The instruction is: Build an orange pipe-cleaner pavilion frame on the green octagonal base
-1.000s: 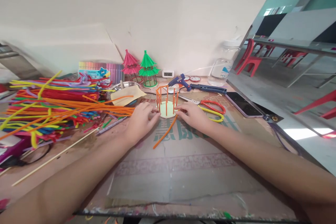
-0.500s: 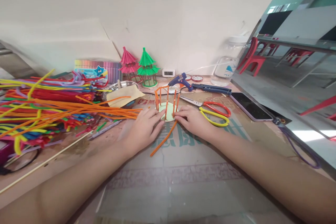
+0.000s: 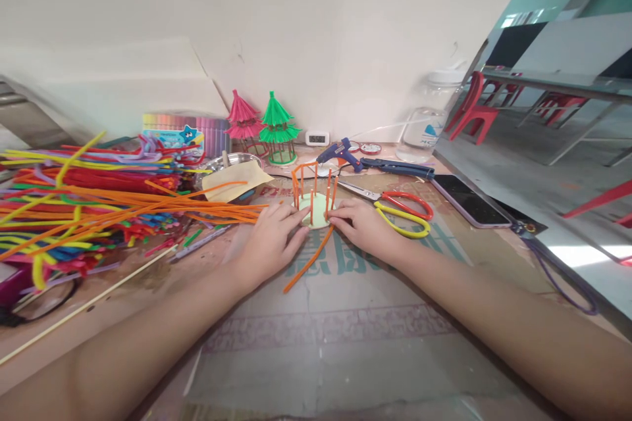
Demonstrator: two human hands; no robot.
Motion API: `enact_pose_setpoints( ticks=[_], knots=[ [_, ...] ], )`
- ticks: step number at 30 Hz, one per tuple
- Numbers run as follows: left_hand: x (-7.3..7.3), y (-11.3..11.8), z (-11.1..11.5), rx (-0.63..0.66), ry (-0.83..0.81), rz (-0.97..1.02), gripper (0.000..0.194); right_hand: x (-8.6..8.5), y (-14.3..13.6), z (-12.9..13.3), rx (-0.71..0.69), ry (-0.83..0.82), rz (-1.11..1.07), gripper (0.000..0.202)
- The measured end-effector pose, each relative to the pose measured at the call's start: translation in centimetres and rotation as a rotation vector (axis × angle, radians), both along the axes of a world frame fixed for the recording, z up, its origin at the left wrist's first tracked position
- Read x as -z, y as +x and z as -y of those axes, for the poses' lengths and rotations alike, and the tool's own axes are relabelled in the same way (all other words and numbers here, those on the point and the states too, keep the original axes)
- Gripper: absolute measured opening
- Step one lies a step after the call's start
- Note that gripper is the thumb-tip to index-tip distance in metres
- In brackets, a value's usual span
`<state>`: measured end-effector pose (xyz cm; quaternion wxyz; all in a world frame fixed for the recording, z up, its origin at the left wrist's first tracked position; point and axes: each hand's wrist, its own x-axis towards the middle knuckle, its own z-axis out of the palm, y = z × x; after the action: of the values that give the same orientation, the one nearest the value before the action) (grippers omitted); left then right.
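A pale green round base [image 3: 320, 204] lies on the cardboard, with several upright orange posts [image 3: 312, 206] around its edge. An orange strip runs along the tops of the posts at the left and back. My left hand [image 3: 276, 237] touches the base's left front edge, fingertips by a front post. At the right front edge, my right hand [image 3: 363, 223] pinches the orange pipe cleaner [image 3: 310, 260], whose loose end trails toward me over the cardboard. Whether my left fingers grip anything is hard to tell.
Colourful pipe cleaners [image 3: 99, 204] are heaped at the left. Scissors [image 3: 405, 210], a glue gun [image 3: 342, 153], pliers [image 3: 397, 166] and a phone [image 3: 469, 200] lie at the right. Small pink [image 3: 243, 120] and green [image 3: 278, 125] pavilions stand behind, with a water bottle [image 3: 427, 118] at the back right.
The camera view has shifted very slightly. Both hands stay at the round base, and the left fingertips have moved only a little beside the front post.
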<state>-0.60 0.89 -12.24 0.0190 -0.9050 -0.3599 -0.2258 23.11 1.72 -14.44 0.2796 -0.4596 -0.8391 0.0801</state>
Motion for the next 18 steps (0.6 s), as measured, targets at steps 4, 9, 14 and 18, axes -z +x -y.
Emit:
enact_pose_setpoints(
  ticks=[4,9,14,18],
  knots=[
    [0.1,0.1,0.0,-0.013,-0.060,-0.014,0.032,0.3,0.9,-0.8,0.081,0.005,0.034,0.025],
    [0.3,0.2,0.0,0.016,-0.095,-0.069,0.032,0.5,1.5,-1.4,0.125,0.017,0.082,0.028],
    [0.3,0.3,0.1,-0.039,-0.091,-0.099,0.033,0.8,1.4,-1.4,0.161,0.041,0.078,0.029],
    [0.5,0.6,0.1,-0.033,-0.121,-0.120,0.035,0.8,1.7,-1.6,0.153,0.019,0.073,0.028]
  ],
)
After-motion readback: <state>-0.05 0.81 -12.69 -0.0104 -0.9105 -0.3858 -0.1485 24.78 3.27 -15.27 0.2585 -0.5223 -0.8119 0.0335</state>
